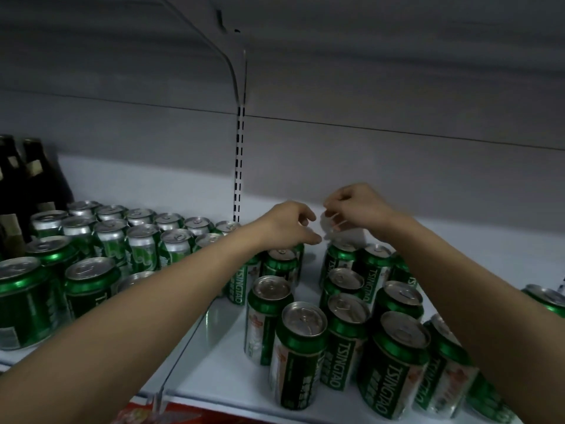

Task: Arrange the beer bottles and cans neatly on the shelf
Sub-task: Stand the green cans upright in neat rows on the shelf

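At centre frame, the left hand (292,223) and right hand (351,206) hovered with curled fingers, seemingly pinching a blurred clear wrap, directly above upright Tsingtao cans (345,264) on the shelf (220,338), the right-hand cluster nearer.

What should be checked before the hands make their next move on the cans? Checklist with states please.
1. Left hand free to take a can: ok, fingers loosely curled over the rear cans, holding nothing visible.
2. Right hand free: cannot tell, it seems to pinch something pale and blurred.
3. Room at the back of the shelf: ok, bare white surface behind the right group.
4. Tsingtao cans on the right upright: ok, but loosely scattered, not in rows.
5. Left block of cans aligned: ok, tidy rows.
6. Clear divider between the groups in place: ok, standing upright.
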